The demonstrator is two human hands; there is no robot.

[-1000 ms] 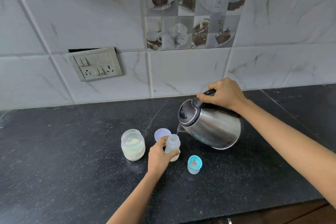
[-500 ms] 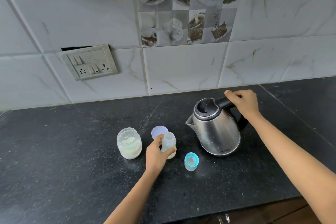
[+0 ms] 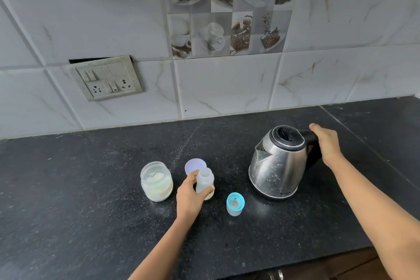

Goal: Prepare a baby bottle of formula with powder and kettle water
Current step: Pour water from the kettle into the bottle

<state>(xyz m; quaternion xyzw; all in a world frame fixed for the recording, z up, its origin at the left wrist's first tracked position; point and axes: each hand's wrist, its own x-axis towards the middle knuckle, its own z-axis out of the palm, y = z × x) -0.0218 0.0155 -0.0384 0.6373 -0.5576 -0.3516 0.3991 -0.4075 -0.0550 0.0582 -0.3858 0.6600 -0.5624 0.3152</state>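
Note:
The small clear baby bottle (image 3: 204,180) stands open-topped on the black counter (image 3: 91,188), with pale powder at its bottom. My left hand (image 3: 189,196) grips it around the lower body. To the right, the steel kettle (image 3: 277,166) stands upright on the counter with its lid closed and its spout pointing left. My right hand (image 3: 327,143) is wrapped over the kettle's black handle. The bottle's blue-ringed teat cap (image 3: 235,203) sits between bottle and kettle. A glass jar of formula powder (image 3: 156,180) stands open left of the bottle.
The jar's lilac lid (image 3: 195,165) lies flat just behind the bottle. A switch and socket plate (image 3: 106,78) hangs on the tiled wall behind. The counter's front edge runs along the lower right, with a cabinet below.
The kettle went from tilted over the bottle to upright on the counter, further right. My right hand stayed on its handle. My left hand kept hold of the bottle.

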